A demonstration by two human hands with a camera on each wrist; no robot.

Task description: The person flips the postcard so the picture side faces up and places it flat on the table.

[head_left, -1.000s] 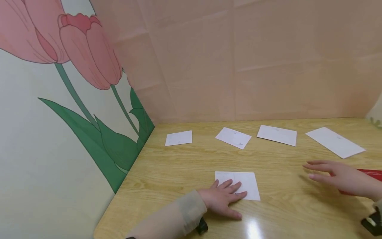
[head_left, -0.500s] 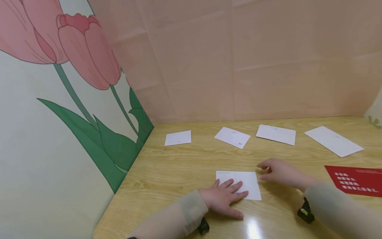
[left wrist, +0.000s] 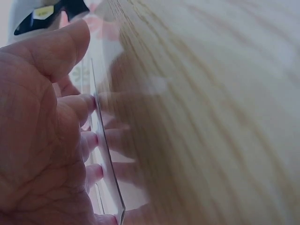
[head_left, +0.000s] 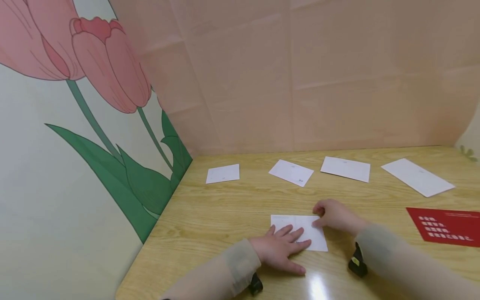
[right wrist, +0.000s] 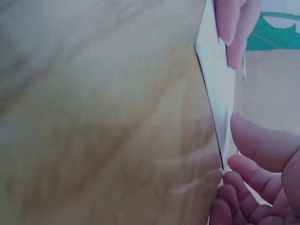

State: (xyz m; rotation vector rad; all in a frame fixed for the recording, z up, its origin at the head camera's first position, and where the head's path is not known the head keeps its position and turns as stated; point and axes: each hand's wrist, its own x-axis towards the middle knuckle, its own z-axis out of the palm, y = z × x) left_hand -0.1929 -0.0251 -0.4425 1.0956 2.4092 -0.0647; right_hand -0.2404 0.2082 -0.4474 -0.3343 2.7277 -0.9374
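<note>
A white card (head_left: pixel 318 239) with faint print and a thin line down it lies on the wooden table (head_left: pixel 210 216). My left hand (head_left: pixel 279 248) rests palm down across its left part, fingers spread; in the left wrist view its fingertips (left wrist: pixel 97 139) press on the card (left wrist: pixel 108 164). At the card's upper right corner, my right hand (head_left: pixel 335 216) has its fingers curled. Its thumb (right wrist: pixel 262 145) lies over the face of the card (right wrist: pixel 218 89), with the other fingers bunched at the edge, so the corner sits between them.
Several white cards lie along the back of the table, among them a small one (head_left: pixel 223 173) at left and a long one (head_left: pixel 418 177) at right. A red card (head_left: pixel 446 227) with white lettering lies to the right. A pink cloth (head_left: pixel 240 83) hangs behind; a tulip-painted wall (head_left: pixel 75 166) borders the left.
My right hand has come leftward from beside the red card to the white card's upper right corner, uncovering the red card. The left hand has stayed on the card.
</note>
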